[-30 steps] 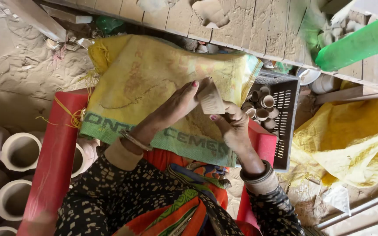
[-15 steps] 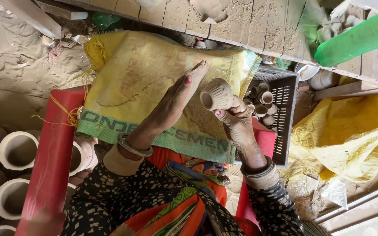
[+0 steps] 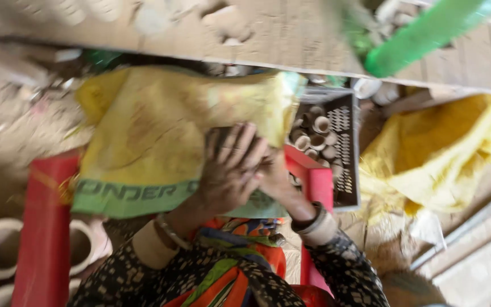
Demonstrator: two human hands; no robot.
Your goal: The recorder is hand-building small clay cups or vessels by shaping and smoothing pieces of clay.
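Now the left hand [image 3: 231, 170] covers the cup clasped with the right hand [image 3: 274, 176], orientation hidden.

Red stool [image 3: 44, 227], yellow woven sack [image 3: 160, 131] draped over it, dusty floor [image 3: 7, 125]

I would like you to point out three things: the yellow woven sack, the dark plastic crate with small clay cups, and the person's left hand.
yellow woven sack [image 3: 160, 142], head view, on its flat middle.
dark plastic crate [image 3: 346, 170], head view, on its perforated right wall.
left hand [image 3: 229, 170], head view, on the back of the hand.
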